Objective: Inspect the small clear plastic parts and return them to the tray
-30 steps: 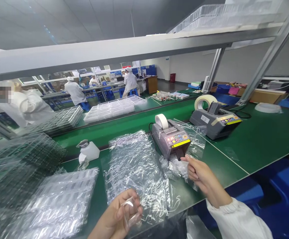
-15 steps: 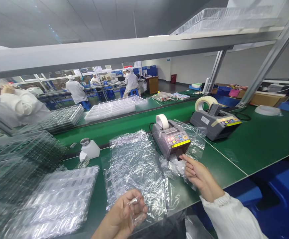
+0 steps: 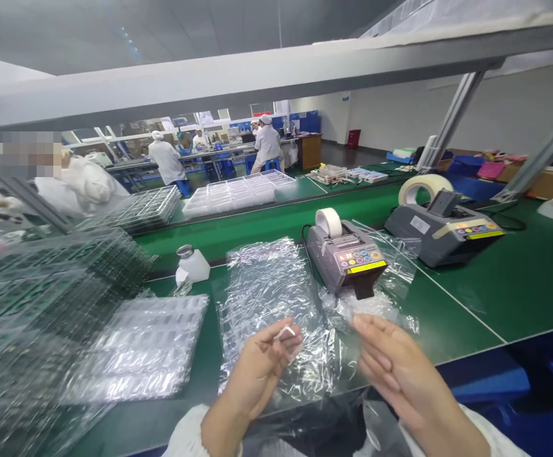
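As we look forward and down from the head camera, our left hand (image 3: 261, 363) holds a small clear piece (image 3: 284, 332) pinched between thumb and fingers, one whitish edge catching the light. It is raised over the near part of a wrinkled clear plastic sheet (image 3: 266, 285) on the green table (image 3: 452, 333). Half a second ago our right hand (image 3: 395, 365) was at the mouth of the nearer tape dispenser (image 3: 345, 261); now it has come away, its fingertips apart from the machine and to the right of the clear piece. They form a narrow pinch, but blur keeps us from telling whether they hold anything. The piece has turned too, so we see it more nearly edge-on. We judge that the work has shifted from the dispenser to the space between our hands. Left of the sheet lie a flat clear tray (image 3: 138, 349) and a blurred stack of trays (image 3: 66, 298); behind that tray stands a white bottle (image 3: 196, 266).
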Motion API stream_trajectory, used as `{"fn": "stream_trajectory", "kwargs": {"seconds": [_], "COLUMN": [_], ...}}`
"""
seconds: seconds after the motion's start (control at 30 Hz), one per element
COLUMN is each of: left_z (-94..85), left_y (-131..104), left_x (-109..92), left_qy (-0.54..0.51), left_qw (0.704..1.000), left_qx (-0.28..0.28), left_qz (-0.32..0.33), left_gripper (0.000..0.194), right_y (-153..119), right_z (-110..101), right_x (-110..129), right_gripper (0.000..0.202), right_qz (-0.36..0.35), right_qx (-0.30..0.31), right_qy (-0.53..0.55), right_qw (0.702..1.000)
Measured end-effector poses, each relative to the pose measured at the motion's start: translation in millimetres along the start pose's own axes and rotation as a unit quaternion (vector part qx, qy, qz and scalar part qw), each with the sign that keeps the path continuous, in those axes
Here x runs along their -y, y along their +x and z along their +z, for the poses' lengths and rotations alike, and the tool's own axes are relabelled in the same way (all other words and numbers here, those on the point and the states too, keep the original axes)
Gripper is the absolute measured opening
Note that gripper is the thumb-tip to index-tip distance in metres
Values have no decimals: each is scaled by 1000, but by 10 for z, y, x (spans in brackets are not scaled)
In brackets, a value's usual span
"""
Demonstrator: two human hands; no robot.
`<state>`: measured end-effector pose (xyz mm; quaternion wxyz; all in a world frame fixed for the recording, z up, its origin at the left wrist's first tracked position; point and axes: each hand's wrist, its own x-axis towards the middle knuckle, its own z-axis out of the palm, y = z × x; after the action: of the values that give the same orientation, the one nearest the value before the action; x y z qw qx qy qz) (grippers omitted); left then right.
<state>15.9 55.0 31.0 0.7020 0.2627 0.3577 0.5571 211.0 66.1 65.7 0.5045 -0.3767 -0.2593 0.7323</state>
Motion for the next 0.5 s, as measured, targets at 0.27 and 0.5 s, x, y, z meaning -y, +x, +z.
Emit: {"fn": "stream_trajectory", "kwargs": {"seconds": [0.27, 0.5], "left_z": [18, -15], "left_y": [-32, -62], "left_x": [67, 69], "left_qy": [33, 39], "left_qw": [998, 997], "left_qx": [57, 51], "left_qz": [23, 36], "left_gripper": [46, 45], "right_y": [-86, -56], "right_z": [212, 215], "right_x": [-262, -389], "right_gripper": [38, 39], "right_qz": [88, 89], "right_qx": [94, 69], "right_qy": [-97, -81], "right_qw": [987, 990]}}
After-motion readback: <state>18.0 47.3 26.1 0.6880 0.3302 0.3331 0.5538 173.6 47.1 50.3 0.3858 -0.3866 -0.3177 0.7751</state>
